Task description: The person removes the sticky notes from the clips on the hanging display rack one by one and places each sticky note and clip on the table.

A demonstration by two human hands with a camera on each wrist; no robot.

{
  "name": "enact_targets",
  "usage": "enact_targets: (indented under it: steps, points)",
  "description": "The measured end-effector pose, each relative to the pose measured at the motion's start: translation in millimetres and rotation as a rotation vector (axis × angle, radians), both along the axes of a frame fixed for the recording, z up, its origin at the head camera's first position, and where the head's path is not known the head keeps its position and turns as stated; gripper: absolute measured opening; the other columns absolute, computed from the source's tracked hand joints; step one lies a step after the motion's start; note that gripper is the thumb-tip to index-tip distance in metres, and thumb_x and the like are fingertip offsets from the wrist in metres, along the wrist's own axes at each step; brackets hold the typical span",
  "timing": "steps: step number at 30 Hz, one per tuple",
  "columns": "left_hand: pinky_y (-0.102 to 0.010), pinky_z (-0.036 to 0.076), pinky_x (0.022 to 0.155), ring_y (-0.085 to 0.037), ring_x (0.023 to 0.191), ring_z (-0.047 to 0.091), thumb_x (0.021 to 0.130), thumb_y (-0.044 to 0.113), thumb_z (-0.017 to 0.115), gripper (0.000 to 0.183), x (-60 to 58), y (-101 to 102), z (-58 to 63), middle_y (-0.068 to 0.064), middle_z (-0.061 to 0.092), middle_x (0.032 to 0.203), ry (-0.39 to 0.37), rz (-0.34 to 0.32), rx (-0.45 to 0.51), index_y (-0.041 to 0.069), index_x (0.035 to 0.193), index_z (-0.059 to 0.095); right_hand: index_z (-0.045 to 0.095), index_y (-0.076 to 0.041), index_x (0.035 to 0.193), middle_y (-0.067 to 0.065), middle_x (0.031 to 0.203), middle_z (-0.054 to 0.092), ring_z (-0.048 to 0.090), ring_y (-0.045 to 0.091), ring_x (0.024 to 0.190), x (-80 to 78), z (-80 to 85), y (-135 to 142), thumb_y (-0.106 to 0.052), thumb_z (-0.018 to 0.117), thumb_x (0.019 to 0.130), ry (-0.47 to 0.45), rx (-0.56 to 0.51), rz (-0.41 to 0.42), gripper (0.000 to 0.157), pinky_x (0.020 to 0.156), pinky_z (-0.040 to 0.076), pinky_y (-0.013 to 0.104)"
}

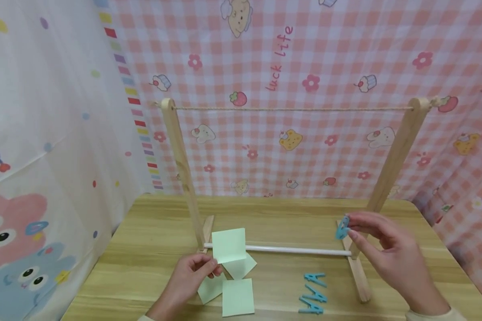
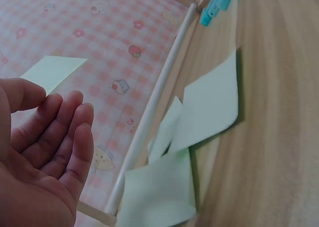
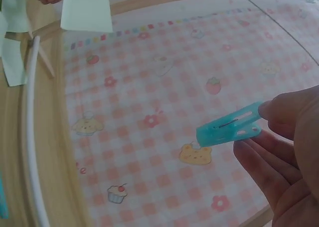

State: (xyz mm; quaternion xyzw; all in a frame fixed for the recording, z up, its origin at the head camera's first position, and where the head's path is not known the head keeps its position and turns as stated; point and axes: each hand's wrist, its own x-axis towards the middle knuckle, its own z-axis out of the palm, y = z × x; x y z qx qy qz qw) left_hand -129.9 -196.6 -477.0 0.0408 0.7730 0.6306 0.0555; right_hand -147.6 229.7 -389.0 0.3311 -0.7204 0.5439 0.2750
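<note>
My left hand (image 1: 196, 273) pinches a pale green sticky note (image 1: 229, 244) by its lower left corner, lifted above the table. In the left wrist view the thumb and index finger grip that note's edge while the other fingers curl loosely. Below it lie more green notes (image 1: 238, 298), several in all, partly overlapping. On the right, my right hand (image 1: 393, 254) holds a blue clothespin (image 3: 229, 124) by its handle ends between thumb and fingers, near the right post. Several other blue clothespins (image 1: 314, 293) lie in a column on the table.
A wooden frame with a left post (image 1: 180, 165) and right post (image 1: 397, 156) stands on the table (image 1: 289, 223). A thin rope (image 1: 289, 109) spans the tops, and a white rod (image 1: 297, 250) joins the bases. Behind hangs a pink checked cloth (image 1: 265, 169).
</note>
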Motion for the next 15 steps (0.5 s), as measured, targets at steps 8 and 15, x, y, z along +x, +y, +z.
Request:
enact_targets:
  steps: [8, 15]
  points:
    - [-0.023, 0.058, 0.081, -0.01, 0.083, 0.071, 0.104, 0.012, 0.069, 0.022, 6.9, -2, -5.6, -0.01, 0.08, 0.091, -0.061, 0.013, 0.008, -0.009, 0.101, 0.074, 0.071, 0.012, 0.121, -0.006, 0.122, 0.077, 0.075, 0.001, 0.104, 8.2, -19.1, 1, 0.035, 0.07, 0.078, -0.093, 0.113, -0.114, 0.048, 0.088, 0.061, 0.015]
    - [-0.023, 0.059, 0.081, -0.01, 0.082, 0.071, 0.104, 0.013, 0.069, 0.023, 12.7, -2, -11.4, -0.011, 0.081, 0.092, -0.076, -0.007, 0.011, -0.01, 0.101, 0.073, 0.073, 0.005, 0.122, -0.002, 0.117, 0.076, 0.075, 0.0, 0.101, 10.9, -39.6, 0, 0.034, 0.073, 0.077, -0.071, 0.137, -0.139, 0.054, 0.09, 0.06, 0.014]
